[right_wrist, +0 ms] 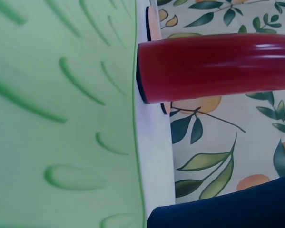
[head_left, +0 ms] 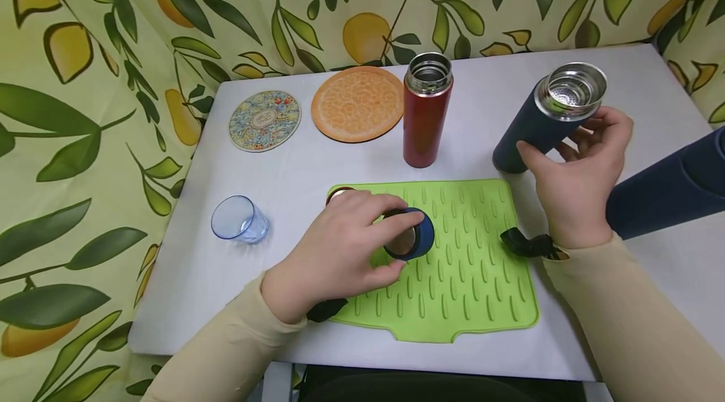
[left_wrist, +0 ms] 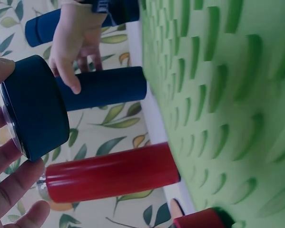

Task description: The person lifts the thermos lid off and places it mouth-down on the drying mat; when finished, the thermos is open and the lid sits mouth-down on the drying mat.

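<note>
My left hand [head_left: 340,248] pinches a dark blue bottle cap [head_left: 426,237] by its rim, over the green ridged mat [head_left: 470,276]. In the left wrist view the cap [left_wrist: 40,109] shows apart from the mat. My right hand [head_left: 586,182] grips an uncapped dark blue thermos [head_left: 523,128], thumb on the near side and fingers round the far side. A steel strainer [head_left: 572,92] sits in its mouth. An uncapped red thermos [head_left: 426,122] stands upright behind the mat. A red cap [left_wrist: 199,221] is on the mat, mostly hidden behind my left hand in the head view.
Beside my right wrist stands another dark blue bottle [head_left: 668,185]. A clear bluish glass [head_left: 240,221] is at the left of the white table [head_left: 187,301]. Toward the back lie a patterned round coaster [head_left: 264,131] and an orange round mat [head_left: 357,106], with patterned cloth [head_left: 317,5] behind.
</note>
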`<state>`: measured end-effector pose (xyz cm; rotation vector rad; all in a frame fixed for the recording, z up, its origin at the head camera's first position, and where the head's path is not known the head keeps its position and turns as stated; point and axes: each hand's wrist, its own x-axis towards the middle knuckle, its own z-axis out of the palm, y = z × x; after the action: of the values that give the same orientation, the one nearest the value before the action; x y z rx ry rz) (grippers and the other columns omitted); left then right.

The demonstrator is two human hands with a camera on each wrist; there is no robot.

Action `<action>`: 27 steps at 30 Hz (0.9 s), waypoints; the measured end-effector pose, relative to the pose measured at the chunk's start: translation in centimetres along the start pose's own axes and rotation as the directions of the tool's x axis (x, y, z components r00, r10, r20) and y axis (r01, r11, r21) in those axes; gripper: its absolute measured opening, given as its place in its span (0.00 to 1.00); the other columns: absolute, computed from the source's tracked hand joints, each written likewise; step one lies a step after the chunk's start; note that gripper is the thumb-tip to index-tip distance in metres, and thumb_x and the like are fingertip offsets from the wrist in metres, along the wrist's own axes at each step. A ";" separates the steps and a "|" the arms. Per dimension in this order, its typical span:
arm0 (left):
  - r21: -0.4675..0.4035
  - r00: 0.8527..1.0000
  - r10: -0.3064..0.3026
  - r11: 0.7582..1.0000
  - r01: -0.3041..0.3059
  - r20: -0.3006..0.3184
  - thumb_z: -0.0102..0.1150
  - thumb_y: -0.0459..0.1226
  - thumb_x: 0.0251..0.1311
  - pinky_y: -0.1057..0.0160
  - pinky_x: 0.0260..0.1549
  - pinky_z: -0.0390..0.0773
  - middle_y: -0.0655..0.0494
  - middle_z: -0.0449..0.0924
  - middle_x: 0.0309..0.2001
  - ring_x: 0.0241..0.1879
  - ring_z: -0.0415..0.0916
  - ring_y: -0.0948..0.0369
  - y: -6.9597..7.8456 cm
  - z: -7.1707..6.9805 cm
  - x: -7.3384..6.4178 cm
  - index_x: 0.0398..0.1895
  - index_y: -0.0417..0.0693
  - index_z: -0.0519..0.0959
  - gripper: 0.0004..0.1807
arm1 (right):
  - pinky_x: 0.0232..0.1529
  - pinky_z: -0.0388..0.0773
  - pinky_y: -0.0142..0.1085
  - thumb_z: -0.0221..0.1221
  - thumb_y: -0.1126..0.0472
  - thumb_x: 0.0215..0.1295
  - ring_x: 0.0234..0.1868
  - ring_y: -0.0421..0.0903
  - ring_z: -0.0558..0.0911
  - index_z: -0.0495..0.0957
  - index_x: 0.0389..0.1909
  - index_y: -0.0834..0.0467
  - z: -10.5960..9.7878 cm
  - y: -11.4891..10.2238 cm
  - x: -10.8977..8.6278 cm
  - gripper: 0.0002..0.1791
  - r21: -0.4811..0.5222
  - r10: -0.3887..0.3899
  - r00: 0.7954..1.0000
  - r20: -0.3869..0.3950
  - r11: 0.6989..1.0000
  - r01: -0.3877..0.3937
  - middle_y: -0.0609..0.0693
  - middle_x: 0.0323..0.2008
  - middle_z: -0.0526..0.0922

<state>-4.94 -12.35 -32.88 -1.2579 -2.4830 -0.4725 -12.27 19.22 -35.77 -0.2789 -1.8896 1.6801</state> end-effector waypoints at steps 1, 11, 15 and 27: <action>0.003 1.000 -0.002 1.000 0.002 0.009 0.78 0.47 0.56 0.49 0.51 0.82 0.53 0.86 0.58 0.52 0.85 0.52 0.0 0.1 0.0 0.65 0.54 0.86 0.31 | 0.58 0.80 0.35 0.73 0.80 0.51 0.59 0.44 0.81 0.70 0.67 0.51 0.0 0.1 0.1 0.43 -0.003 0.004 1.000 0.004 1.000 -0.004 0.44 0.60 0.77; 0.015 0.993 -0.047 0.999 0.046 0.113 0.77 0.44 0.55 0.50 0.54 0.82 0.54 0.86 0.57 0.51 0.84 0.53 -0.3 1.4 0.0 0.64 0.57 0.87 0.30 | 0.57 0.78 0.33 0.75 0.75 0.55 0.59 0.41 0.80 0.67 0.70 0.50 -0.1 1.0 0.3 0.44 -0.098 0.007 0.999 0.053 0.995 -0.002 0.40 0.61 0.75; 0.017 0.979 -0.063 0.998 0.061 0.194 0.74 0.41 0.56 0.49 0.56 0.81 0.56 0.86 0.56 0.52 0.84 0.54 -0.4 1.9 0.1 0.65 0.57 0.86 0.29 | 0.56 0.78 0.32 0.76 0.71 0.58 0.59 0.39 0.80 0.66 0.72 0.48 -0.3 0.9 0.6 0.44 -0.173 0.019 0.997 0.072 0.985 -0.006 0.38 0.61 0.73; 0.066 0.907 -0.113 0.993 0.094 0.406 0.73 0.43 0.61 0.48 0.67 0.76 0.58 0.85 0.61 0.56 0.84 0.56 -0.4 3.0 0.3 0.70 0.59 0.84 0.31 | 0.58 0.81 0.33 0.75 0.65 0.65 0.60 0.37 0.80 0.61 0.77 0.45 -0.2 0.6 1.4 0.45 -0.267 0.107 0.991 0.081 0.960 -0.082 0.36 0.62 0.71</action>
<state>-5.80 -11.04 -35.45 -1.3240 -2.9003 -0.1853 -13.43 20.27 -35.96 -0.4071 -2.2056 1.5231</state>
